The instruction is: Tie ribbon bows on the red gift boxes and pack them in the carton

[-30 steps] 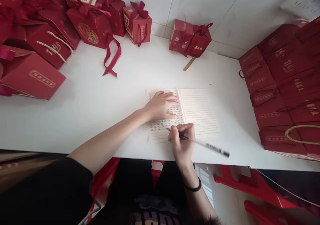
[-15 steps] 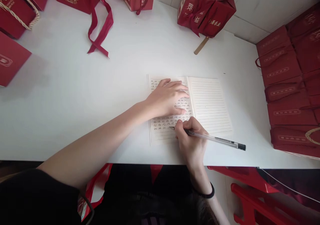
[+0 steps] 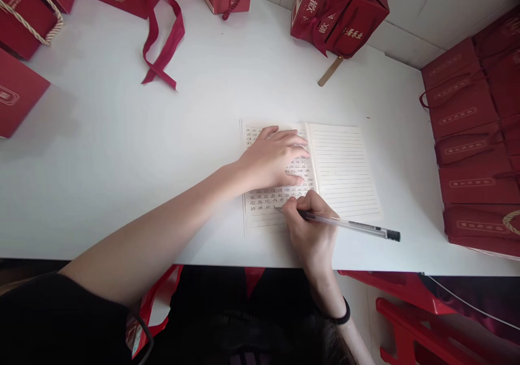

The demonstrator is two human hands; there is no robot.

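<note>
An open lined notebook [image 3: 345, 175] lies on the white table. Its left page carries rows of small handwritten numbers, while the right page has only ruled lines. Spread flat over the upper left page, my left hand [image 3: 274, 156] has its fingers apart and covers part of the writing. My right hand [image 3: 312, 229] rests at the lower part of that page, fingers pinched round a clear-barrelled pen [image 3: 357, 226] with a black end. The pen tip touches the lowest written row, and the pen's back end slants out to the right.
Stacked red gift boxes [image 3: 467, 154] line the right side. More red boxes [image 3: 341, 15] stand along the back by the tiled wall, and others at the left. A red ribbon [image 3: 168, 40] trails over the white table [image 3: 101, 154]. Red stools [image 3: 406, 321] are below the front edge.
Another mark has appeared at the end of the lowest row, at the pen tip. The right hand has shifted very slightly; the left hand stays flat on the page. The view has moved a little.
</note>
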